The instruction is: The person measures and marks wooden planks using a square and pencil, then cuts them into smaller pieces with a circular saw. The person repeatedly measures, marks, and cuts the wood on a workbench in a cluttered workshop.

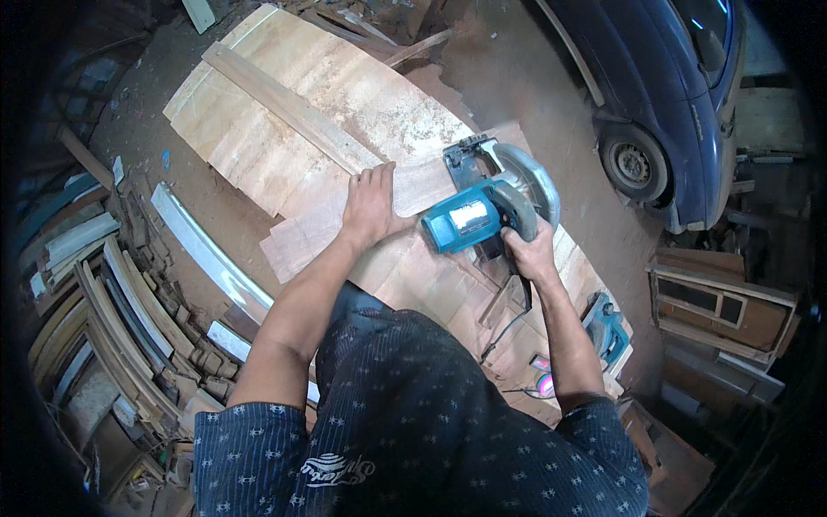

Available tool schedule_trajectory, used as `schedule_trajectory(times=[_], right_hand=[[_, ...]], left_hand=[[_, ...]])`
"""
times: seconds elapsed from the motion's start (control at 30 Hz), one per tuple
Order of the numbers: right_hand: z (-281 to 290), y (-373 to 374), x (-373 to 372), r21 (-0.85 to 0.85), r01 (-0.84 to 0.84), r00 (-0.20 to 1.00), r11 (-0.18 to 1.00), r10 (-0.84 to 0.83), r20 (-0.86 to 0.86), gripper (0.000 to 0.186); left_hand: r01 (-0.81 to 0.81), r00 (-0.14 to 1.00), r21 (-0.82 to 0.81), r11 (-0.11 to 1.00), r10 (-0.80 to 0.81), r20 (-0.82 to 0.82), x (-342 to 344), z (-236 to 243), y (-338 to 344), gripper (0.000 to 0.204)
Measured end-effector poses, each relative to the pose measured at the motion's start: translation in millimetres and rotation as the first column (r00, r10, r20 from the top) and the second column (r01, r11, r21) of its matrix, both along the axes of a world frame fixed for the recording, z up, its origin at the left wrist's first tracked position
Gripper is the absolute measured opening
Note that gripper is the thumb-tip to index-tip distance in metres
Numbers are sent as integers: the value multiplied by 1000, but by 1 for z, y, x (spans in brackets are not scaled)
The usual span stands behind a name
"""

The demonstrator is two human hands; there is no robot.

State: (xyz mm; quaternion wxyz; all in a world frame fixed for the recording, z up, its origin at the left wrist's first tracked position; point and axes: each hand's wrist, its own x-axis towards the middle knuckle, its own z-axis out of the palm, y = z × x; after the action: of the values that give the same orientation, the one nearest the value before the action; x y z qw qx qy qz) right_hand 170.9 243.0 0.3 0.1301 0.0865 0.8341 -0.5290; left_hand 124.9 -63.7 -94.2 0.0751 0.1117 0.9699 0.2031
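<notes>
My right hand grips the handle of a teal-bodied circular saw, whose metal base and grey guard rest over a pale wooden board on a larger plywood surface. To the left of the saw, my left hand presses on that board with fingers bent over the near end of a long wooden strip, thumb out to the side. The saw's blade is hidden from view. A black cord trails from the saw toward me.
A second teal power tool and a small pink round object lie at the right. A dark blue car stands at upper right, a wooden window frame at right. Stacked boards and curved strips fill the left floor.
</notes>
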Motion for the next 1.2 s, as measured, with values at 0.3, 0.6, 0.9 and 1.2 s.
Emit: schedule_trajectory(times=[0.3, 0.6, 0.9, 1.2], right_hand=[[4, -2, 2, -21, 2, 1000, 1000, -2, -11, 41], [9, -8, -2, 16, -5, 998, 1000, 7, -70, 34], [6, -7, -2, 22, 21, 998, 1000, -20, -51, 29], [-3, -1, -1, -42, 43, 999, 998, -43, -20, 27]], left_hand=[[-1, 1000, 46, 999, 2, -13, 5, 2, 1, 114], [-4, 1000, 53, 999, 4, 2, 9, 6, 1, 113], [-3, 998, 40, 999, 0, 62, 13, 9, 0, 112], [6, 1000, 91, 996, -7, 7, 18, 0, -3, 110]])
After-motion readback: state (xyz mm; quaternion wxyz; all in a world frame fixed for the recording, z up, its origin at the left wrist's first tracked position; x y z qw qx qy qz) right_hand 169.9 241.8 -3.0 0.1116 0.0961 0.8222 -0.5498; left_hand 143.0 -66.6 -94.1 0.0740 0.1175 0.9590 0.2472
